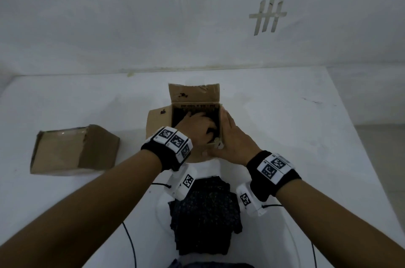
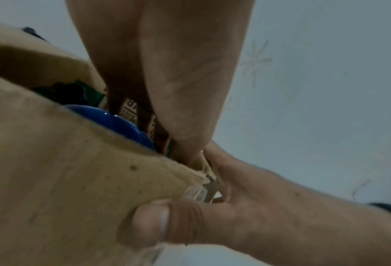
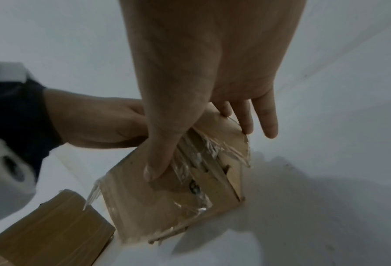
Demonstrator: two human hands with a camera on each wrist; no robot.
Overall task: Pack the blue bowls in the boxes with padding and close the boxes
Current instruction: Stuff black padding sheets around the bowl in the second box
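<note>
Left hand (image 1: 198,127) was down inside the open box (image 1: 195,94) at 12 o'clock, finger state hidden; blue bowl (image 2: 112,122) in it. Right hand (image 1: 230,140) gripped its corner. Flaps unclosed. Second box (image 1: 74,149) at 9 o'clock looked closed.

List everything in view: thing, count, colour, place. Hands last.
open box: one, brown cardboard, table centre, flaps up
blue bowl: one, glossy blue, inside the open box
second box: one, brown cardboard, on the table to the left of the open box
dark padding: a pile, black speckled, near table edge below the wrists
table: one, white
tape strips: several, pale, on the wall, upper right
cables: thin, black, near table edge
left hand: reaching into the open box
right hand: holds the box's right wall, thumb on its near corner
</note>
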